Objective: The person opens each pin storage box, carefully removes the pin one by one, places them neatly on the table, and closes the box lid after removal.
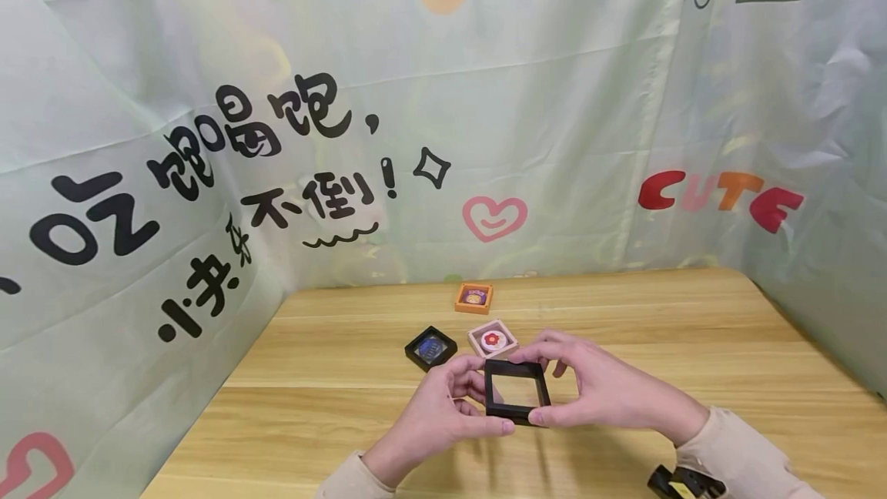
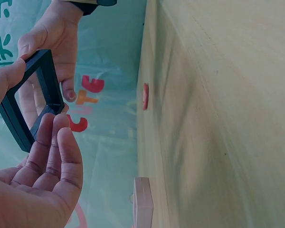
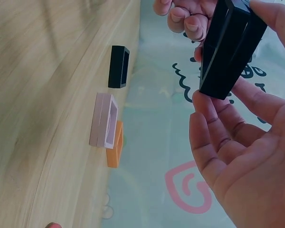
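Above the table, both hands hold a black square display frame with a see-through middle. My left hand grips its left side, thumb along the lower edge. My right hand pinches it at the right, thumb below and fingers on the top edge. In the right wrist view the black frame shows its thick side, a seam running along it. Just beyond the hands, a pink frame holds a round badge with a red flower. A smaller black frame with a blue piece inside lies left of it.
An orange frame with a purple picture lies farther back on the wooden table. A small red round piece lies on the tabletop in the left wrist view. Printed cloth hangs around the table's back and sides.
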`<state>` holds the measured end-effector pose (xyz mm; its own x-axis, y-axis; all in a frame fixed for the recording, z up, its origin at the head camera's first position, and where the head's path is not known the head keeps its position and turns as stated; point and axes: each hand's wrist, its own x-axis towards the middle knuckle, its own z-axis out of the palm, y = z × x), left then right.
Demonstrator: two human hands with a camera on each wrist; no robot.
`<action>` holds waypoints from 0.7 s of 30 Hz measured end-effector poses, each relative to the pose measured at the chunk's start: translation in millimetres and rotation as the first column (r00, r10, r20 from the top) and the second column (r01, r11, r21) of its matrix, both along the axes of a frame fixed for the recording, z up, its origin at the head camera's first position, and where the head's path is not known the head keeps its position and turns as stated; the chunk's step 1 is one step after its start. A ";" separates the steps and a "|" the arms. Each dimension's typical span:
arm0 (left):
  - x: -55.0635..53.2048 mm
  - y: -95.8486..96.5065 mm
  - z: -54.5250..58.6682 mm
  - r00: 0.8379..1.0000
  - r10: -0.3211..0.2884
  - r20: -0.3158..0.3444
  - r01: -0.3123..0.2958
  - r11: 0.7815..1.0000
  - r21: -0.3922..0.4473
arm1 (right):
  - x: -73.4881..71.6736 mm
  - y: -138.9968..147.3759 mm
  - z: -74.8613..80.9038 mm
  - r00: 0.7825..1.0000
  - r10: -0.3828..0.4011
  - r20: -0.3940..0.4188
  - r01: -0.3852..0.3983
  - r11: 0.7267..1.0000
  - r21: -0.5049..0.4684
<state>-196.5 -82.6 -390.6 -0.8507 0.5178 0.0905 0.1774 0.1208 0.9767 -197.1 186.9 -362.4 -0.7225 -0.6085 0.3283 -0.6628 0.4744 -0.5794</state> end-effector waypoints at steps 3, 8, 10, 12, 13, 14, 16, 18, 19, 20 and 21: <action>0.3 -0.3 -0.4 1.000 0.001 0.005 -0.001 1.000 0.004 | 0.5 -0.2 -0.1 1.000 0.005 0.002 -0.005 1.000 -0.002; 0.0 -0.6 -2.0 1.000 0.004 0.009 -0.004 1.000 0.013 | 0.7 -0.5 -1.0 1.000 0.023 -0.006 -0.024 1.000 -0.008; -0.1 -0.6 -3.0 1.000 0.008 0.006 -0.008 1.000 0.010 | 0.7 -0.5 -1.4 1.000 0.030 0.003 -0.030 1.000 -0.009; 0.2 -0.8 -3.8 1.000 0.013 -0.009 -0.013 1.000 -0.003 | 0.8 -0.5 -1.7 1.000 0.028 0.011 -0.028 1.000 -0.003; 0.3 -1.0 -4.3 1.000 0.014 -0.017 -0.014 1.000 -0.010 | 1.0 -0.4 -1.7 1.000 0.025 0.018 -0.025 1.000 0.001; 0.3 -1.0 -4.8 1.000 0.016 -0.025 -0.017 1.000 -0.017 | 1.2 -0.3 -1.6 1.000 0.021 0.023 -0.022 1.000 0.004; 0.6 -1.2 -5.5 0.999 0.019 -0.044 -0.021 0.999 -0.029 | 1.6 -0.2 -1.4 0.999 0.016 0.028 -0.016 1.000 0.010; 0.5 -1.3 -6.2 0.998 0.021 -0.057 -0.023 0.999 -0.036 | 2.0 -0.1 -1.3 0.999 0.011 0.032 -0.012 1.000 0.013; 0.4 -1.0 -6.4 0.998 0.021 -0.060 -0.023 0.999 -0.038 | 2.1 0.1 -1.3 0.999 0.012 0.031 -0.012 1.000 0.012; 0.3 -0.6 -6.4 0.998 0.021 -0.062 -0.024 0.999 -0.039 | 2.1 0.3 -1.4 0.999 0.013 0.030 -0.013 1.000 0.010; 0.1 -0.2 -6.6 0.998 0.019 -0.062 -0.022 0.999 -0.038 | 2.0 0.4 -1.7 0.999 0.013 0.029 -0.013 1.000 0.007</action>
<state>-196.4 -82.9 -397.2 -0.8546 0.5045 0.1232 0.2343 0.1627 0.9585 -195.1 187.3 -364.1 -0.7235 -0.6205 0.3026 -0.6519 0.4699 -0.5951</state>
